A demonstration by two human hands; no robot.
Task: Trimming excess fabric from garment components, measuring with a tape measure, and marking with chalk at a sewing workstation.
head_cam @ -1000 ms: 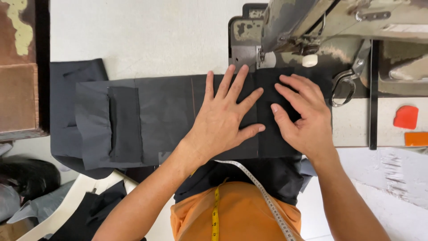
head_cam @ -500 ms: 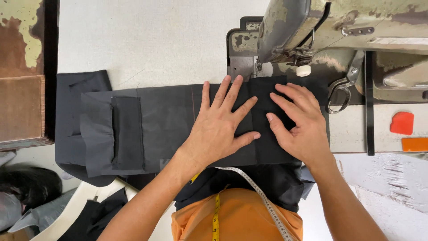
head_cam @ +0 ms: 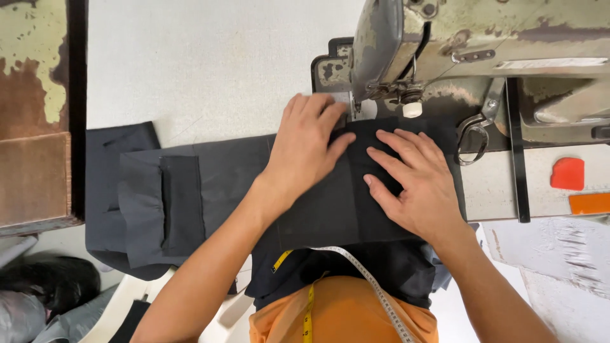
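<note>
Both hands lie flat, fingers spread, gripping nothing: left hand (head_cam: 309,147) and right hand (head_cam: 413,182) press the dark fabric panel (head_cam: 318,209) on the bench (head_cam: 210,63), its edge at the sewing machine's (head_cam: 470,44) presser foot (head_cam: 357,109); feeding calls for steady alignment.

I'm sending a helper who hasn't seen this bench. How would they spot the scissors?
Find the old green sewing machine at the table's right. The scissors lie against its base, right of the dark cloth. Their looped metal handles set them apart from the orange chalk pieces nearby.

Dark fabric (head_cam: 216,190) on white table (head_cam: 210,63)
</note>
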